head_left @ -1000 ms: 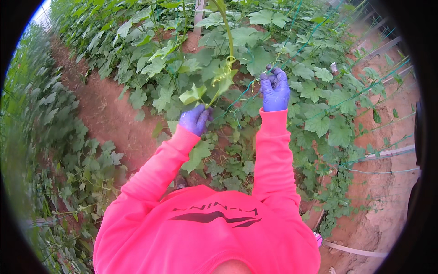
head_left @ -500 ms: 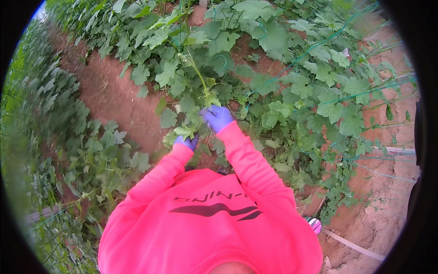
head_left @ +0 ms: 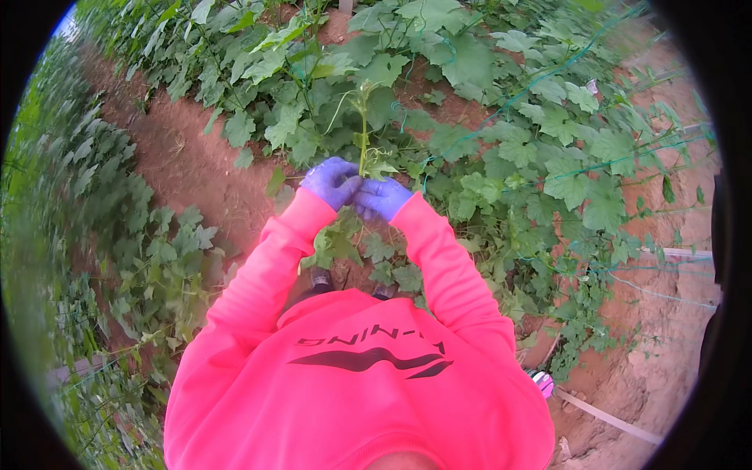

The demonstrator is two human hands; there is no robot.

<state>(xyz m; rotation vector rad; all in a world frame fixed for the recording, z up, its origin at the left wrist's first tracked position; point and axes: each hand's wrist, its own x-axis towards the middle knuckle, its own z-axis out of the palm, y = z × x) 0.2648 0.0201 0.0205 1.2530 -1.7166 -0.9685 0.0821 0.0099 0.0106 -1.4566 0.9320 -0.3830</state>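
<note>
Grip: left hand (head_left: 332,182) and right hand (head_left: 382,197) together at the fingertips, the left thumb and fingers closed on the lower end of a vine shoot (head_left: 363,139).
Right fingers: bent in against the left ones; whether they pinch the shoot too I cannot tell, as the 2 hands overlap there.
Shoot: upright, rising from between the 2 hands to a pale tip, with thin curling tendrils (head_left: 381,153) and 1 small leaf (head_left: 381,168) just above the right hand.
Gloves (head_left: 323,178): purple, on both hands.
Sleeves (head_left: 262,270): bright pink, part of a sweatshirt (head_left: 368,427) with black print.
Feet: 2 dark shoes (head_left: 321,278), partly hidden beyond the sweatshirt's hem.
Twine (head_left: 513,99): green, slanting through broad-leaved plants (head_left: 470,66) to the right of the hands.
Ground: reddish soil (head_left: 192,157) at left; at lower right, a pale strip (head_left: 611,417) beside a pink-and-white item (head_left: 542,382).
</note>
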